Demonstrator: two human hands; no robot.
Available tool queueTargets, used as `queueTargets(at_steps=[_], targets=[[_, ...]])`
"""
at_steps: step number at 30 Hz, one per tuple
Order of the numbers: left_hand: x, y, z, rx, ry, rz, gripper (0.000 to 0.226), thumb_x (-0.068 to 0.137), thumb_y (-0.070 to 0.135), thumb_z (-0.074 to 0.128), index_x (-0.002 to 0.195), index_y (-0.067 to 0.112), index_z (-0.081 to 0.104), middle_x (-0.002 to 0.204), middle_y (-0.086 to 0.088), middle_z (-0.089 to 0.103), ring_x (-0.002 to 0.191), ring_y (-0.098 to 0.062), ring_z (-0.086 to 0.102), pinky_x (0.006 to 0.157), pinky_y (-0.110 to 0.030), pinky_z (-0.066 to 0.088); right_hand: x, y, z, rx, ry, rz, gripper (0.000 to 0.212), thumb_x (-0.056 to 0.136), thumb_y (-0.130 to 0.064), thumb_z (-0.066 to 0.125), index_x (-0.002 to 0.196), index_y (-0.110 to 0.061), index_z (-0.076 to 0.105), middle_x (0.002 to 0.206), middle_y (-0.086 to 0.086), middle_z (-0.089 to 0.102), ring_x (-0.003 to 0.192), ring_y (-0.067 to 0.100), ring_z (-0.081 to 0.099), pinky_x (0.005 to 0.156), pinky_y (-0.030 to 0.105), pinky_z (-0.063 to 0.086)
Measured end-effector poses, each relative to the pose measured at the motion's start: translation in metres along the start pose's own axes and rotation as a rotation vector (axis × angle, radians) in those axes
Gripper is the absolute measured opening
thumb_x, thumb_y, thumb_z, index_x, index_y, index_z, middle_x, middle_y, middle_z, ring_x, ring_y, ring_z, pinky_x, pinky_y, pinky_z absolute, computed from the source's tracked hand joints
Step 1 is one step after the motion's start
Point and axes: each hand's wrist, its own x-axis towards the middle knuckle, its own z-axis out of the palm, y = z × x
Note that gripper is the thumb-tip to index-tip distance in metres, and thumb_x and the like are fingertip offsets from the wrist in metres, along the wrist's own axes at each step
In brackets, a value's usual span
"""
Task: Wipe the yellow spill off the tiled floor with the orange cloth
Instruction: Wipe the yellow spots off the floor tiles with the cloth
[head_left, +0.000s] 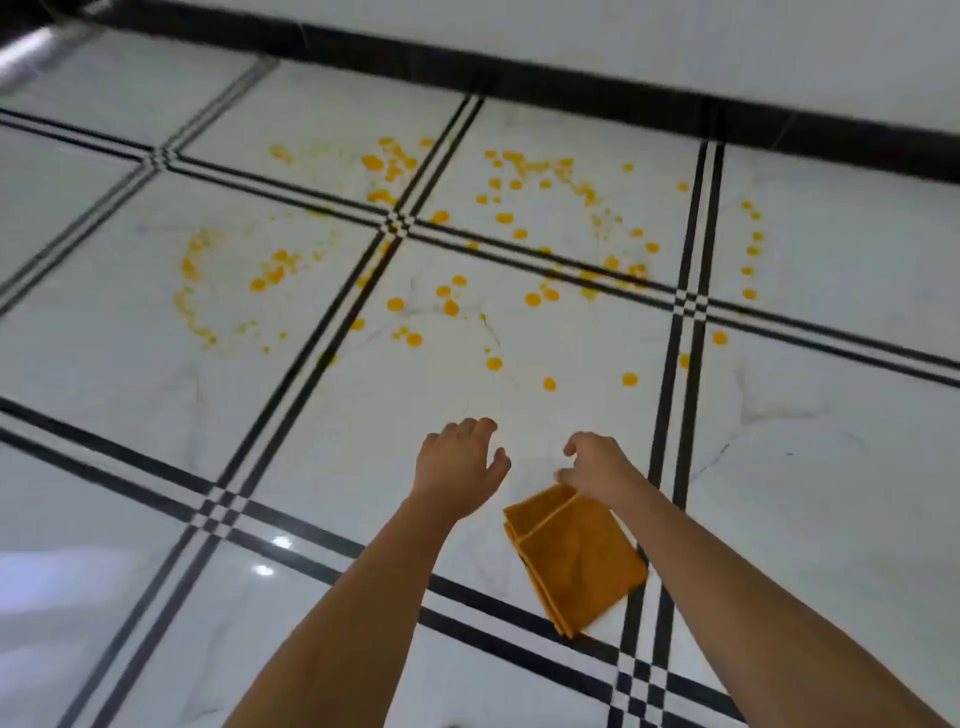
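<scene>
The orange cloth (574, 558) is hanging folded at about five o'clock from the frame's centre, pinched by its top corner and drooping down over the white tiled floor (130, 374); whether its lower edge is touching the tile I cannot tell. The yellow spill (447, 249) is sitting well apart from it, up at twelve o'clock — a wide scatter of round drops and thin smeared arcs, spreading over several tiles and across the black grout lines (332, 338). The nearest drops are lying just beyond the hands, at around one o'clock from them.

By my judgement the wiping is not yet beginning: no drop near the cloth looks smeared by it, and the cloth is off the spill. The step in hand is bringing the cloth forward. The next move calls for lowering it flat onto the nearest drops and getting a palm on top, then sweeping across the scatter.

The right hand (597, 467) is gripping the cloth's upper corner between thumb and curled fingers — a light pinch, not a fist. The left hand (460, 467) is hovering just beside it at nine o'clock, fingers spread and loosely bent, holding nothing and touching neither cloth nor floor.
</scene>
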Motion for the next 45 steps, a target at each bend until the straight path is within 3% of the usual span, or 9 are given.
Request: queueTargets(at_steps=[7, 14, 22, 27, 34, 37, 39, 42, 45], targets=[[0.053, -0.037, 0.097, 0.047, -0.097, 0.076, 0.044, 0.095, 0.038, 0.036, 0.132, 0.017, 0.044, 0.128, -0.002, 0.054, 0.113, -0.021, 0.05, 0.092, -0.034, 0.036, 0.056, 0.053, 0.061, -0.215, -0.054, 0.126, 0.061, 0.079, -0.02, 0.071, 0.128, -0.015, 0.035, 0.123, 0.012, 0.049, 0.112, 0.027, 0.049, 0.092, 0.037, 0.047], [0.077, -0.039, 0.074, 0.044, -0.097, 0.058, 0.044, 0.095, 0.037, 0.035, 0.132, 0.016, 0.044, 0.127, -0.003, 0.055, 0.113, -0.022, 0.05, 0.092, -0.035, 0.036, 0.067, 0.029, 0.033, -0.071, -0.116, 0.106, 0.025, 0.085, -0.018, 0.066, 0.106, -0.011, 0.055, 0.106, 0.009, 0.06, 0.083, 0.016, 0.053, 0.072, 0.024, 0.043], [0.099, -0.048, -0.012, 0.071, 0.008, 0.001, 0.045, 0.095, 0.04, 0.035, 0.133, 0.017, 0.041, 0.13, -0.003, 0.052, 0.115, -0.022, 0.049, 0.092, -0.035, 0.035, 0.071, -0.061, -0.074, -0.156, -0.064, -0.122, 0.023, 0.084, -0.014, 0.065, 0.105, -0.011, 0.056, 0.101, 0.005, 0.054, 0.088, 0.018, 0.052, 0.072, 0.027, 0.042], [0.123, -0.055, -0.028, 0.025, 0.08, -0.107, 0.044, 0.095, 0.039, 0.035, 0.132, 0.016, 0.043, 0.13, -0.004, 0.052, 0.115, -0.023, 0.049, 0.092, -0.036, 0.034, 0.087, -0.1, -0.125, -0.079, 0.124, -0.341, 0.011, 0.084, -0.007, 0.063, 0.091, -0.012, 0.056, 0.088, 0.003, 0.056, 0.068, 0.011, 0.049, 0.055, 0.021, 0.036], [0.162, -0.063, 0.004, -0.014, 0.057, -0.3, 0.044, 0.096, 0.038, 0.032, 0.132, 0.014, 0.042, 0.13, -0.005, 0.052, 0.116, -0.024, 0.048, 0.092, -0.037, 0.035, 0.159, -0.084, -0.061, 0.062, -0.125, -0.415, 0.023, 0.079, -0.014, 0.071, 0.1, -0.012, 0.063, 0.107, 0.007, 0.064, 0.096, 0.018, 0.058, 0.077, 0.021, 0.042], [0.164, -0.072, 0.025, -0.028, 0.097, -0.343, 0.045, 0.097, 0.038, 0.029, 0.134, 0.015, 0.041, 0.137, -0.005, 0.047, 0.123, -0.023, 0.044, 0.097, -0.037, 0.034, 0.186, -0.066, -0.032, 0.053, 0.016, -0.379, 0.028, 0.089, -0.03, 0.059, 0.112, -0.013, 0.061, 0.117, 0.009, 0.06, 0.109, 0.023, 0.055, 0.088, 0.03, 0.043], [0.168, -0.08, 0.038, -0.019, 0.105, -0.382, 0.05, 0.099, 0.039, 0.025, 0.143, 0.017, 0.03, 0.151, -0.004, 0.031, 0.138, -0.022, 0.027, 0.107, -0.04, 0.027, 0.206, -0.063, -0.019, -0.098, 0.153, -0.393, 0.045, 0.095, -0.038, 0.044, 0.134, -0.015, 0.045, 0.141, 0.012, 0.043, 0.131, 0.029, 0.037, 0.104, 0.038, 0.033], [0.177, -0.095, 0.061, -0.031, 0.13, -0.504, 0.055, 0.099, 0.039, 0.017, 0.149, 0.019, 0.01, 0.158, -0.002, 0.006, 0.145, -0.02, 0.002, 0.115, -0.041, 0.01, 0.238, -0.076, 0.015, -0.3, 0.046, -0.395, 0.058, 0.094, -0.056, 0.024, 0.147, -0.037, 0.009, 0.159, 0.005, -0.002, 0.144, 0.035, -0.007, 0.114, 0.053, 0.004], [0.183, -0.105, 0.077, -0.056, 0.181, -0.583, 0.057, 0.098, 0.042, 0.01, 0.149, 0.02, -0.002, 0.158, 0.001, -0.006, 0.144, -0.018, -0.01, 0.115, -0.041, 0.001, 0.247, -0.067, 0.044, -0.445, 0.142, -0.55, 0.059, 0.088, -0.067, 0.016, 0.144, -0.048, 0.008, 0.158, 0.005, -0.004, 0.142, 0.041, -0.008, 0.109, 0.063, 0.0]])
